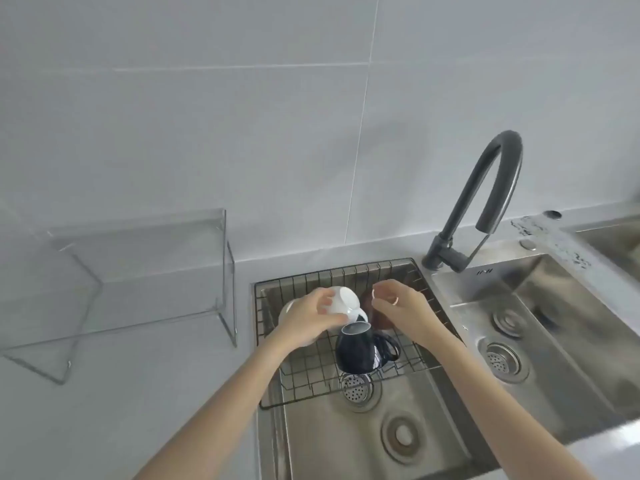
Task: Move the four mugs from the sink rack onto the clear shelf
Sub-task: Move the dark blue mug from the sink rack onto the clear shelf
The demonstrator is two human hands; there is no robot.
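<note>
Head view: left hand (310, 320) grips white mug (341, 301) over wire rack (308, 372); right hand (403, 306), fingers loosely curled, hides brown mug (367, 301); navy mug (358, 348) nearest.

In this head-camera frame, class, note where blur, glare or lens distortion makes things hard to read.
Head view: the left hand and white mug look motion-smeared; the clear shelf shows mainly as faint edges and reflections; the steel sink carries soft glare; the wide lens bends the counter lines; the brown mug is mostly hidden.
</note>
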